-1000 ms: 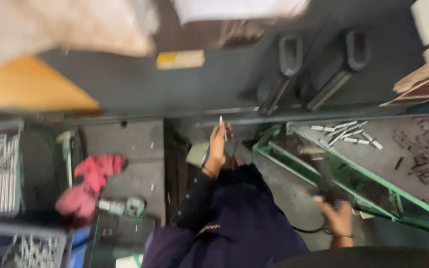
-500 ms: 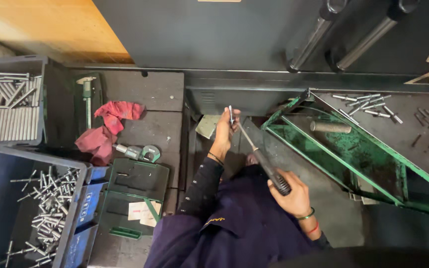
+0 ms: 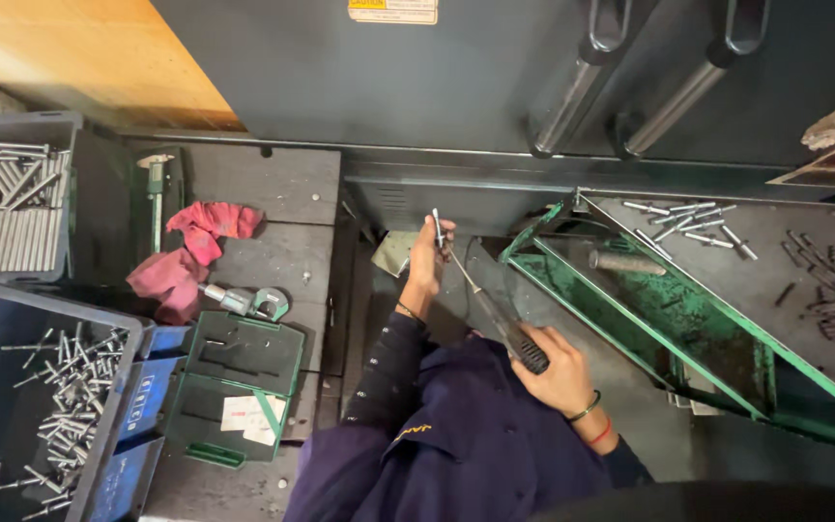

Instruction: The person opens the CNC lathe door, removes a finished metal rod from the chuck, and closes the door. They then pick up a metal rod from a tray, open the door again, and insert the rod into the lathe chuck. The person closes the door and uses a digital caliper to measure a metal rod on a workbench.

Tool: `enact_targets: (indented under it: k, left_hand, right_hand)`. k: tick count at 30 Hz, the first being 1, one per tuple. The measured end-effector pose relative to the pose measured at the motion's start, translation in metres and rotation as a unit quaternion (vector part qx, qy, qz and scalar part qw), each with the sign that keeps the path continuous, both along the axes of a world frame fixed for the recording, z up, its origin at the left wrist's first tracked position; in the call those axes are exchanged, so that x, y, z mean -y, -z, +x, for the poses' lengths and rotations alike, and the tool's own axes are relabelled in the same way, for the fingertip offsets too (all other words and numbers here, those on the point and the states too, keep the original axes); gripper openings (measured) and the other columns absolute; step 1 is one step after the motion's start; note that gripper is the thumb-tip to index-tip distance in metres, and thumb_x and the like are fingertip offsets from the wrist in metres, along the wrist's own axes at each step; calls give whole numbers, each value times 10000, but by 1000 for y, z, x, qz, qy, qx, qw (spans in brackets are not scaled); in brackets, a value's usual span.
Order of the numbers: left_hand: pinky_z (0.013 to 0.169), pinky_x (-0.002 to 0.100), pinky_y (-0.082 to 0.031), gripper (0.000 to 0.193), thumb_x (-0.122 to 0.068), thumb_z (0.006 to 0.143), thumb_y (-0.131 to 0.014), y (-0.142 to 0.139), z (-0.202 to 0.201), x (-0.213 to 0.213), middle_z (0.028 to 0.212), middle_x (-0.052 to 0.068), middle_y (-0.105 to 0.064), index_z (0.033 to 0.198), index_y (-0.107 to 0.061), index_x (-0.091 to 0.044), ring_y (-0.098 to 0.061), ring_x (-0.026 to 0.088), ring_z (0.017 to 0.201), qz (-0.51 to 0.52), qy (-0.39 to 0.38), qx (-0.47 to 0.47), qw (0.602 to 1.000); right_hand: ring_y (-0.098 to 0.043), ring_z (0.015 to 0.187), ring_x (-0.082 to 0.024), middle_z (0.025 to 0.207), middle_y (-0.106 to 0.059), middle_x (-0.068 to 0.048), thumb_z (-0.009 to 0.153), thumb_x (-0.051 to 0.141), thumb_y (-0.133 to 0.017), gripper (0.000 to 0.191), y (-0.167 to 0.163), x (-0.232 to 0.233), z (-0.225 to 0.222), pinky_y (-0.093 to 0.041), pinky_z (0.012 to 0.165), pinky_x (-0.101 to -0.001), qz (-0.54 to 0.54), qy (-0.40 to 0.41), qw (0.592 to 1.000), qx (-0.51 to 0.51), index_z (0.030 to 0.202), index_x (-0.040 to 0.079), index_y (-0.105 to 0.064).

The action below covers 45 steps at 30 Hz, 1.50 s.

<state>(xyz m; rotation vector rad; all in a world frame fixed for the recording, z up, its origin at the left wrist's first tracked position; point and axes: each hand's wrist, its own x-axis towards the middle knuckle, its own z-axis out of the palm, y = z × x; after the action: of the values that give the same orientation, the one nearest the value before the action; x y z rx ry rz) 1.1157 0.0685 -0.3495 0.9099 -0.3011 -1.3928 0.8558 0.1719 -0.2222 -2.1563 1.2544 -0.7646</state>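
Note:
My left hand (image 3: 429, 259) is raised in front of me and pinches a small metal pin (image 3: 437, 226) upright between its fingertips. My right hand (image 3: 555, 369) grips the dark ribbed handle of a long thin tool (image 3: 495, 317). The tool's metal shaft slants up and left, and its tip meets the pin at my left fingers. Both hands sit above my dark blue sleeves, in front of a grey machine body (image 3: 456, 87).
A green metal frame (image 3: 630, 319) with loose pins (image 3: 688, 224) on its grey tray stands at the right. At the left are a blue bin of pins (image 3: 60, 387), a grey tray of rods (image 3: 7, 208), a red rag (image 3: 190, 253), a micrometer (image 3: 244, 302) and an open green case (image 3: 239, 382).
The view has swung down and steadied. My right hand came in from the lower right with the tool, whose tip now reaches the pin in my left hand.

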Motion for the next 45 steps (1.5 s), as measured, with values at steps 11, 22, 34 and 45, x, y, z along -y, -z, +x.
enact_targets:
  k: [11,22,34,45]
  left_hand:
    - [577,263,-360,459,-445,1112,-438,4,-14,1,779,-23,-485,1085,-663,-45,-424,83,635,24,17,36,999]
    - [629,288,-432,459,-426,1106,-454,-5,-21,5,803,5,-560,1070,-677,-26,-502,105,674,25,30,58,998]
    - [638,302,-442,400,-426,1084,-497,4,-2,5,868,20,-599,1075,-654,-59,-517,129,668,5,-27,-25,999]
    - [605,268,-387,409,-437,1086,-495,8,-5,-2,880,-12,-592,1134,-659,-67,-471,89,650,46,-3,5,999]
  right_hand:
    - [-727,906,-332,1043,-719,-106,778,259,-798,469,2,25,-1,-589,767,-394,20,2,1000,6,1207,93,-706]
    - [-723,873,-340,1008,-713,-118,785,273,-800,456,12,28,-11,-585,752,-406,32,23,999,-3,1190,87,-707]
    - [-704,982,-369,1098,-713,-162,739,266,-807,514,23,9,-24,-573,843,-419,20,-18,1000,-2,1202,69,-702]
    - [-715,951,-352,1076,-722,-131,743,280,-804,496,15,3,-32,-578,814,-407,57,-20,998,-21,1188,83,-710]
